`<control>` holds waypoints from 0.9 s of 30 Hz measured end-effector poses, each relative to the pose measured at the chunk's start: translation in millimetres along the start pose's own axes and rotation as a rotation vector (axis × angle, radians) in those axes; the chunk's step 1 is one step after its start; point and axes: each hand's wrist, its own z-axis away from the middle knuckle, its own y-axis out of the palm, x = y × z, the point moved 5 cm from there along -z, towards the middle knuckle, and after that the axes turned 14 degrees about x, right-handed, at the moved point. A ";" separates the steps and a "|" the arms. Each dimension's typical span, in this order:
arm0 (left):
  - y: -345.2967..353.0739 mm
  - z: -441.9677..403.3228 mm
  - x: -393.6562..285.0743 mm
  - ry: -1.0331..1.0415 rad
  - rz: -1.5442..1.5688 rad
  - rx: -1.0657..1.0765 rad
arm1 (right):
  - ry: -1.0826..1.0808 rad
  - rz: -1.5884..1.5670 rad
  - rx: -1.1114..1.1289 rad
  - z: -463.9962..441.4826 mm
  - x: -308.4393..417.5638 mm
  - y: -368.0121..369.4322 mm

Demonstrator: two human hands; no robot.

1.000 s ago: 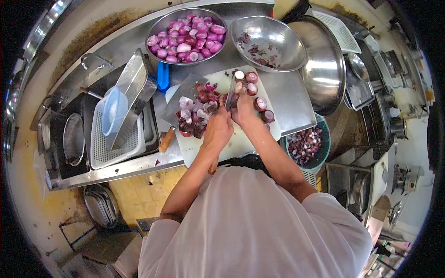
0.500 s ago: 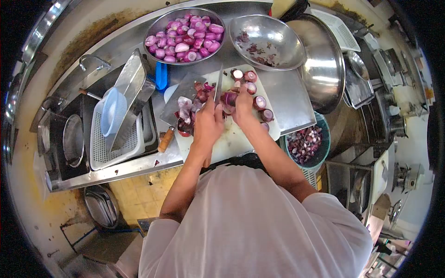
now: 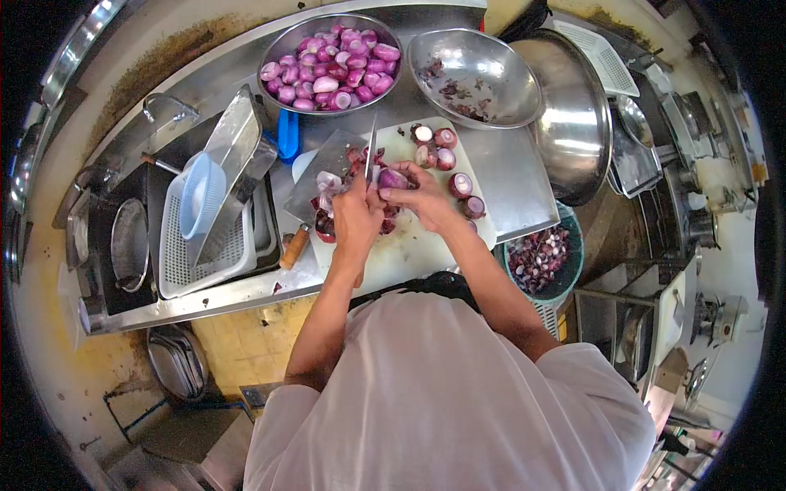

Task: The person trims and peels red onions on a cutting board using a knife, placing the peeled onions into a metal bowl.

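My left hand (image 3: 357, 217) is closed around a knife (image 3: 372, 146), whose narrow blade points away from me. Pinched in the fingers of my right hand (image 3: 422, 200) is a purple onion (image 3: 392, 179), close beside the blade and the left thumb. Both hands are over the white cutting board (image 3: 401, 250). Several trimmed onions (image 3: 461, 185) stand along its right side. Onion skins (image 3: 327, 192) are heaped left of my left hand, on and around a broad cleaver blade (image 3: 315, 168) with a wooden handle (image 3: 295, 247); the skins partly hide it.
A steel bowl of peeled onions (image 3: 331, 69) stands behind the board. Right of it, another steel bowl (image 3: 475, 78) holds a few skins. A green bin (image 3: 573, 266) with scraps is below the counter's right edge. White and blue baskets (image 3: 203, 196) sit at the left sink.
My right hand has turned, raising the onion against the left fingers. My left hand and the knife have shifted slightly left.
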 end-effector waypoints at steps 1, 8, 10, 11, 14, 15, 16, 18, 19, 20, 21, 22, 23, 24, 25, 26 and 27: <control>0.5 -0.2 4.7 -0.002 0.002 0.000 | 0.002 0.001 0.000 2.5 0.6 -5.7; -7.6 -4.4 24.4 -0.232 0.353 0.076 | -0.035 -0.266 0.267 14.0 11.9 -16.5; -6.1 -3.1 25.0 -0.240 0.382 0.078 | -0.052 -0.375 0.293 11.9 9.3 -16.4; -6.1 -3.1 20.5 -0.168 0.346 0.070 | -0.029 -0.372 0.210 5.6 1.0 -22.0; -3.5 -2.9 16.6 -0.065 0.335 0.044 | 0.011 -0.285 0.080 -3.0 -12.7 -33.1; -3.2 -2.6 18.0 -0.037 0.358 0.022 | 0.031 -0.203 0.037 -3.4 -11.6 -33.4; -3.4 -3.7 23.4 -0.037 0.358 0.022 | 0.031 -0.204 0.038 -2.0 -9.3 -32.7; -12.8 -6.8 37.8 -0.138 0.250 -0.006 | -0.011 -0.217 0.134 3.3 -0.4 -27.4; -17.0 -7.3 39.5 -0.138 0.249 -0.007 | -0.012 -0.217 0.134 7.4 3.6 -28.9; -21.1 -7.3 44.6 -0.206 0.256 -0.008 | 0.007 -0.261 0.184 11.4 6.9 -29.6; -25.4 -7.7 48.1 -0.274 0.263 -0.011 | 0.026 -0.305 0.235 12.9 8.6 -29.1; -24.3 -8.5 52.7 -0.313 0.237 0.065 | 0.028 -0.305 0.236 11.7 6.6 -31.4; -23.2 -7.5 53.1 -0.315 0.239 0.063 | 0.039 -0.310 0.233 9.3 1.7 -34.9; -22.8 -8.4 44.2 -0.213 0.147 0.104 | 0.051 -0.315 0.232 7.4 -1.7 -35.6; -22.0 -9.5 35.5 -0.110 0.055 0.144 | 0.054 -0.314 0.236 5.4 -5.7 -34.7; -21.5 -8.2 31.5 -0.109 0.055 0.142 | 0.033 -0.319 0.170 3.3 -9.4 -36.8; -20.3 -5.3 10.4 -0.053 0.136 0.220 | 0.013 -0.324 0.103 2.5 -11.2 -38.1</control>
